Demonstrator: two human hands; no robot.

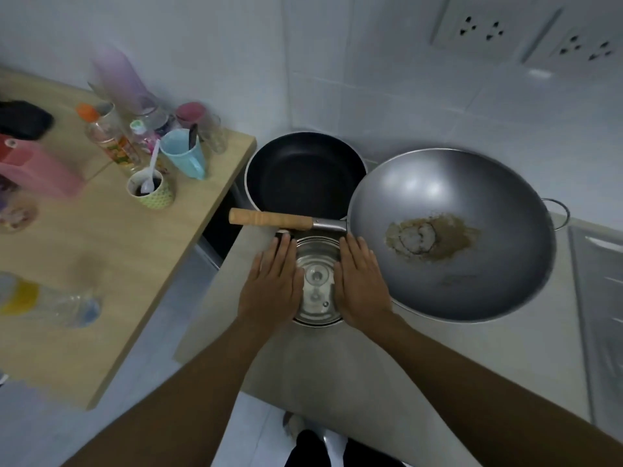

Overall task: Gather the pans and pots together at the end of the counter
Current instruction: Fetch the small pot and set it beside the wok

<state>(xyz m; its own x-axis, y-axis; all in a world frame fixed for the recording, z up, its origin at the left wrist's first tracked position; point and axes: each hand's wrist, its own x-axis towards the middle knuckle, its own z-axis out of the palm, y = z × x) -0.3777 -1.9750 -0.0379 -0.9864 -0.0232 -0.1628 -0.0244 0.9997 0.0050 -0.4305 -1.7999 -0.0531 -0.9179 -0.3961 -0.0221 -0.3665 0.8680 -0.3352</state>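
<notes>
A small steel pot (317,281) with a lid stands on the grey counter (337,358) near its left end. My left hand (274,284) lies flat against the pot's left side and my right hand (360,281) against its right side, so both hands clasp it. Behind the pot sits a black non-stick frying pan (303,173) in the back corner. To the right rests a large grey wok (451,230) with a worn brown patch in its bottom. The wok's wooden handle (269,219) lies across the frying pan's front rim, just beyond my fingertips.
A wooden table (101,264) stands to the left with a gap to the counter. It carries cups, bottles, a blue mug (183,156), a pink jug (37,170) and a lying plastic bottle (47,303). Tiled wall with sockets (482,28) behind. A steel sink edge (596,298) lies right.
</notes>
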